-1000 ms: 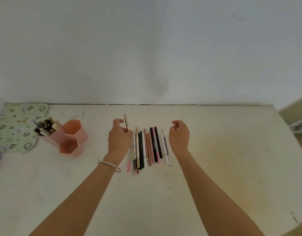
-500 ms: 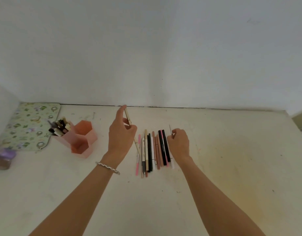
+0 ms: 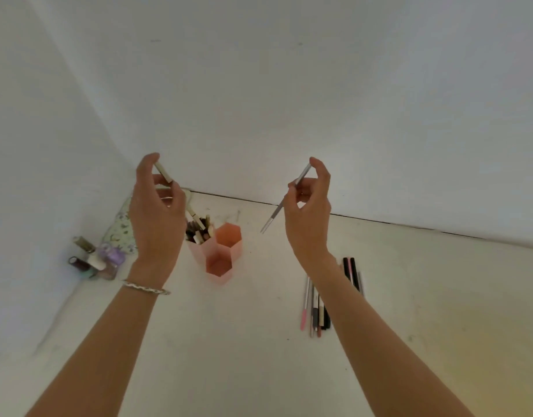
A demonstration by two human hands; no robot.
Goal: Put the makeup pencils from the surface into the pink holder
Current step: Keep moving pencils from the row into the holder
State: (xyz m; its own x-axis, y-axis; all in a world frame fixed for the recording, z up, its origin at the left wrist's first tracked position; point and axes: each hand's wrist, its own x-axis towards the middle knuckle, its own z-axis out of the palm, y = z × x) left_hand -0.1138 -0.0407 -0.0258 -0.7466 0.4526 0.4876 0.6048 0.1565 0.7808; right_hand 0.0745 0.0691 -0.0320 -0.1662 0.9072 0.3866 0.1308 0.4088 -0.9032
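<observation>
Both hands are raised above the white bench [image 3: 229, 356], backs toward the camera. The left hand [image 3: 157, 218] has its grip closed on a cream makeup pencil [image 3: 163, 173], pinched between thumb and fingertips; the pencil's upper part shows beside the index finger and its lower end appears below the hand at the filled compartment of the pink holder [image 3: 220, 254], though whether it touches the pencils already there cannot be told. A silver bracelet [image 3: 146, 288] circles the left wrist.

The right hand [image 3: 308, 218] has its grip closed on a thin grey makeup pencil [image 3: 284, 200], held between thumb and fingers, tilted with its lower tip pointing down and left toward the holder, in the air and apart from it.

The holder stands on the bench between the two forearms, made of hexagonal compartments: the rear left one is packed with pencils [image 3: 199, 230] standing upright, while the two other compartments visible hold nothing that can be seen.

The remaining makeup pencils [image 3: 314, 308] lie side by side in a row on the bench, partly hidden under the right forearm; pink, black, grey and brownish barrels show.

In the left corner by the wall sit small nail polish bottles [image 3: 98, 260] and a floral patterned mat [image 3: 120, 230]
</observation>
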